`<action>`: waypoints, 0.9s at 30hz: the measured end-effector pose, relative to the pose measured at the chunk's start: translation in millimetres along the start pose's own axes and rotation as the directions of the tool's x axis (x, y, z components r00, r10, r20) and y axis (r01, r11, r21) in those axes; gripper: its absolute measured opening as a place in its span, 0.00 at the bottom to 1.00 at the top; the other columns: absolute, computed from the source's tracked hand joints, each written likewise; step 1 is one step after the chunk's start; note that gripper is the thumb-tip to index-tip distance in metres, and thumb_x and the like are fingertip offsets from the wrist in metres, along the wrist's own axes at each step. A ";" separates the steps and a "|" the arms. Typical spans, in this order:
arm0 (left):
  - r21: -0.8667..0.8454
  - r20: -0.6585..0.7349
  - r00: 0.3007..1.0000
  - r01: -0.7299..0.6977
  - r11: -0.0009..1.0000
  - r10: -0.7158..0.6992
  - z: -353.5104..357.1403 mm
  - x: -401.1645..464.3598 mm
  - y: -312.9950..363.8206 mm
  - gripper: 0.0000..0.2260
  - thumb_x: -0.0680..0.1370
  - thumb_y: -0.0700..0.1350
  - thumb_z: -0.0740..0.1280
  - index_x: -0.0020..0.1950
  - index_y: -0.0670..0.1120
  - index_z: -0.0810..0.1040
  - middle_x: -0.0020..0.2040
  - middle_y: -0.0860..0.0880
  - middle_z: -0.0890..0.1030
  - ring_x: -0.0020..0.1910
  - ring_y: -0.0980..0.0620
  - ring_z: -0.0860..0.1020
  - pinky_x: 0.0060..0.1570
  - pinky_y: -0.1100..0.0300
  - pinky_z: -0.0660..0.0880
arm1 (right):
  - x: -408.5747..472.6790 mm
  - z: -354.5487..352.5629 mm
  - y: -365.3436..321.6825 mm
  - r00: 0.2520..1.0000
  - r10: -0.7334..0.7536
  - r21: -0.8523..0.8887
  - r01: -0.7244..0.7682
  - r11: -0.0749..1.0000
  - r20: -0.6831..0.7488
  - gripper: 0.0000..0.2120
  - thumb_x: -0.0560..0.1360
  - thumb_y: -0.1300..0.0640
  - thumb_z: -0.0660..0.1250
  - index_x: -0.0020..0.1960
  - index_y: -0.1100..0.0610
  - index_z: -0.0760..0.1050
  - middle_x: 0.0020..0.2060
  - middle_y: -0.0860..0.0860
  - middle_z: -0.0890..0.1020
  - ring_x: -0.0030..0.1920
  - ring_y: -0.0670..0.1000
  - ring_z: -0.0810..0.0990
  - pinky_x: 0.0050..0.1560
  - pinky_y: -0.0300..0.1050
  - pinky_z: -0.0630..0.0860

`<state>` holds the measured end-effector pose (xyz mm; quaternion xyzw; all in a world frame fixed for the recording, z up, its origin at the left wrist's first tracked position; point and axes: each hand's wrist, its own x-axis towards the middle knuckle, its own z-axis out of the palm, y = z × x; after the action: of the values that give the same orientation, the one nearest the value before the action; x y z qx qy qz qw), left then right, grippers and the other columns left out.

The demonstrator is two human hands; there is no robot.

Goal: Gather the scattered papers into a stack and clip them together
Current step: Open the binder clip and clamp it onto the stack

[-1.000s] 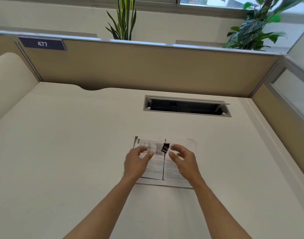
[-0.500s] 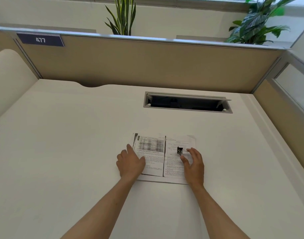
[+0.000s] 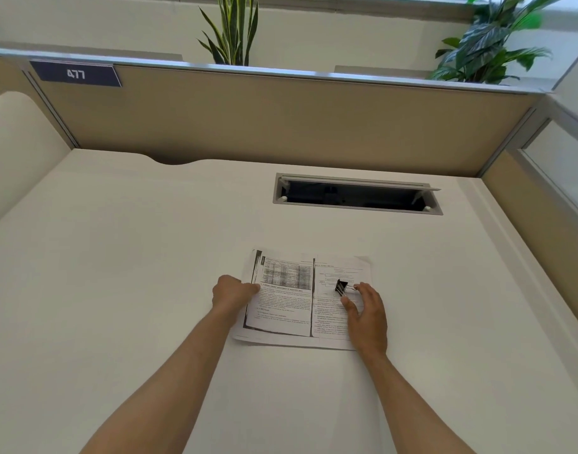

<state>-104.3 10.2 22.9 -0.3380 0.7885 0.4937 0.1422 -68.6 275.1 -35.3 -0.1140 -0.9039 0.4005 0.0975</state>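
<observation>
The papers [image 3: 286,306] lie in a loose stack on the white desk, printed sides up, with edges not quite aligned. A black binder clip [image 3: 341,286] sits on the right-hand sheet, its wire handles pointing right. My right hand [image 3: 366,317] rests on the stack's right side, with forefinger and thumb pinching the clip's handles. At the stack's left edge, my left hand [image 3: 232,293] has its fingers curled on that edge.
An open cable slot [image 3: 356,194] is set into the desk [image 3: 117,273] behind the papers. Tan partition walls [image 3: 281,126] close off the back and right sides. A curved white panel [image 3: 16,142] stands at the left. Plants rise behind the partition.
The clip has moved from the middle of the stack to the right sheet with my right hand. My left hand has slid from the page to the stack's left edge and curled.
</observation>
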 end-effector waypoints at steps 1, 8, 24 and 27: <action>0.008 0.018 1.000 0.007 1.000 -0.007 -0.8 -1.0 0.6 0.17 0.70 0.48 0.76 0.52 0.39 0.78 0.52 0.42 0.82 0.51 0.41 0.80 0.52 0.51 0.78 | 0.0 0.0 0.1 1.000 -0.001 -0.002 0.001 1.000 0.000 0.21 0.77 0.51 0.67 0.67 0.60 0.73 0.67 0.55 0.74 0.69 0.54 0.70 0.67 0.46 0.66; 0.289 0.025 0.991 -0.130 0.949 0.128 11.8 -17.9 8.9 0.19 0.78 0.50 0.64 0.65 0.41 0.68 0.62 0.41 0.76 0.60 0.39 0.75 0.55 0.50 0.75 | 1.0 1.5 2.4 1.000 -0.019 -0.025 0.018 1.000 -0.014 0.19 0.78 0.52 0.67 0.65 0.60 0.74 0.66 0.54 0.74 0.68 0.54 0.71 0.68 0.49 0.69; 0.384 0.428 0.725 -0.686 0.617 0.540 -48.2 -34.4 77.2 0.06 0.82 0.49 0.61 0.55 0.49 0.67 0.53 0.46 0.82 0.48 0.47 0.82 0.49 0.47 0.81 | 53.5 -65.2 -83.7 0.887 -0.242 0.280 0.135 0.950 0.393 0.15 0.74 0.44 0.67 0.59 0.45 0.76 0.74 0.43 0.60 0.73 0.44 0.59 0.65 0.42 0.66; 0.365 0.525 0.646 -0.759 0.539 0.554 -59.8 -45.4 100.2 0.04 0.82 0.50 0.62 0.54 0.52 0.68 0.53 0.50 0.82 0.48 0.51 0.83 0.45 0.55 0.83 | 73.4 -83.7 -103.9 0.770 -0.289 0.317 0.119 0.941 0.569 0.23 0.69 0.36 0.71 0.60 0.45 0.78 0.70 0.44 0.67 0.70 0.51 0.68 0.64 0.51 0.74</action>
<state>-132.0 4.2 144.8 0.1391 0.9252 0.3087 0.1711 -129.6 286.8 103.7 0.1343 -0.8327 0.5185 -0.1403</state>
